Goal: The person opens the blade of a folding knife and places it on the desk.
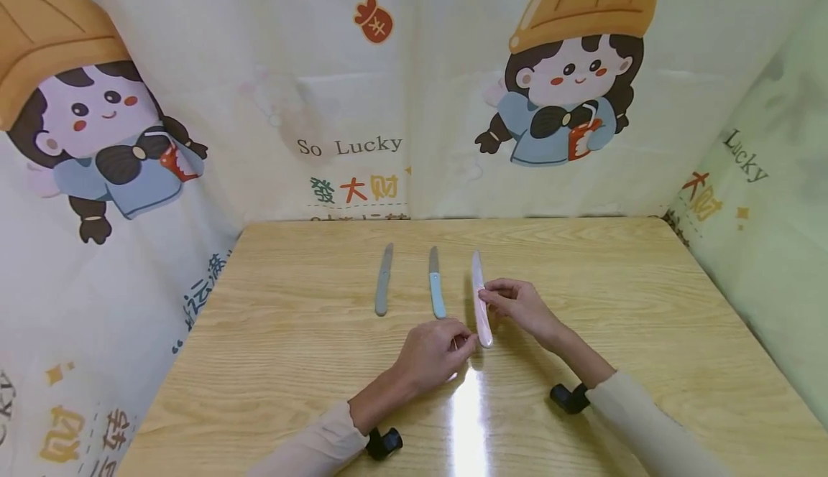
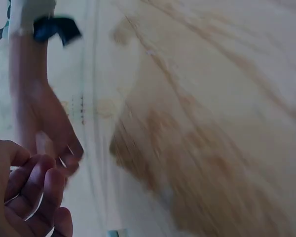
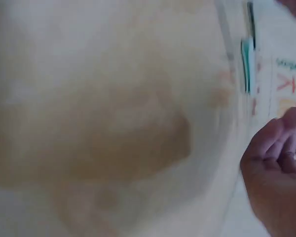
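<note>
Three table knives lie roughly side by side in the head view: a grey knife (image 1: 383, 280), a knife with a light blue handle (image 1: 436, 292), and a pink knife (image 1: 481, 319) at the right. My right hand (image 1: 522, 310) pinches the pink knife near its middle from the right side. Close to the handle end of that knife is my left hand (image 1: 435, 351), its fingers loosely curled and its fingertips right beside the handle. In the left wrist view the left fingers (image 2: 37, 197) show no knife between them. The right wrist view shows my right hand at its right edge, blurred.
The knives are on a wood-grain table (image 1: 291, 362) with a bright light reflection in front of the hands. A printed cloth (image 1: 446, 89) with cartoon figures hangs behind and along both sides of the table. A black wrist camera (image 1: 569, 398) is strapped at each cuff.
</note>
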`<state>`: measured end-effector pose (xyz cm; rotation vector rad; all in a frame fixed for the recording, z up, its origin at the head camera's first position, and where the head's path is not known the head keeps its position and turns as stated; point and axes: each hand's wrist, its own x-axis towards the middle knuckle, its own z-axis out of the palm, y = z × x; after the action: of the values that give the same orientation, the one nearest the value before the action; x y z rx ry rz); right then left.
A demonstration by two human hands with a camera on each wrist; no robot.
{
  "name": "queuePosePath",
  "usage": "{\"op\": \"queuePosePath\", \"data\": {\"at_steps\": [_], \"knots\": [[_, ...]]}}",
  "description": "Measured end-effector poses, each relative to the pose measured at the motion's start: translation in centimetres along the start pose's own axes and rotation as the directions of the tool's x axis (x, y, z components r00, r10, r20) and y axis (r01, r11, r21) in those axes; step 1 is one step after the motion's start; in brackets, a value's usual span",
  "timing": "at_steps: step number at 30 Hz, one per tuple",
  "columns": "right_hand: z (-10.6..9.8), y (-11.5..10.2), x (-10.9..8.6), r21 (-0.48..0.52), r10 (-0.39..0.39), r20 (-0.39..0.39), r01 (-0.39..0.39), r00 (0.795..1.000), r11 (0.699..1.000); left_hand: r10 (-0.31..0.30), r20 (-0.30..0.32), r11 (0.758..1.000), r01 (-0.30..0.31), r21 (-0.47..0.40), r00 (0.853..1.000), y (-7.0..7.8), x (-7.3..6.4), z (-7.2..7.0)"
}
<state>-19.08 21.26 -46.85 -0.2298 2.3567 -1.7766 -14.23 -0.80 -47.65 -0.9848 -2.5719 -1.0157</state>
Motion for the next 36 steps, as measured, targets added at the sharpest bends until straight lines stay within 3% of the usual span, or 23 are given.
{"op": "queuePosePath", "data": {"at_steps": [3,7,11,22,30,33,36], "knots": [[-0.7,0.3,1.7,-0.148,-0.03,-0.021,0.026,0.999,0.989,0.018,0.027,1.0,-0.018,0.0,0.999,0.5,0.2,0.5],[-1.3,1.1,3.3,-0.316,-0.036,-0.067,0.013,0.997,0.949,0.066,0.064,0.997,-0.068,0.035,0.996,1.3,0.4,1.2],[-1.5,1.5,3.7,-0.409,-0.016,-0.116,-0.033,0.993,0.912,0.093,0.098,0.993,-0.1,0.068,0.991,1.7,0.3,1.7],[-1.6,1.6,4.1,-0.437,0.031,-0.152,-0.096,0.988,0.894,0.07,0.135,0.996,-0.077,0.05,0.988,1.5,-0.3,1.8],[-1.5,1.8,3.9,-0.457,0.005,-0.177,-0.086,0.984,0.885,0.059,0.145,0.997,-0.066,0.048,0.988,1.0,-0.6,1.9],[-1.6,1.9,3.8,-0.435,0.019,-0.185,-0.099,0.983,0.895,0.059,0.151,0.997,-0.067,0.049,0.987,0.8,-0.5,1.4],[-1.8,1.7,3.5,-0.355,0.056,-0.173,-0.115,0.983,0.928,0.058,0.122,0.996,-0.066,0.062,0.991,0.0,0.0,-0.2]]}}
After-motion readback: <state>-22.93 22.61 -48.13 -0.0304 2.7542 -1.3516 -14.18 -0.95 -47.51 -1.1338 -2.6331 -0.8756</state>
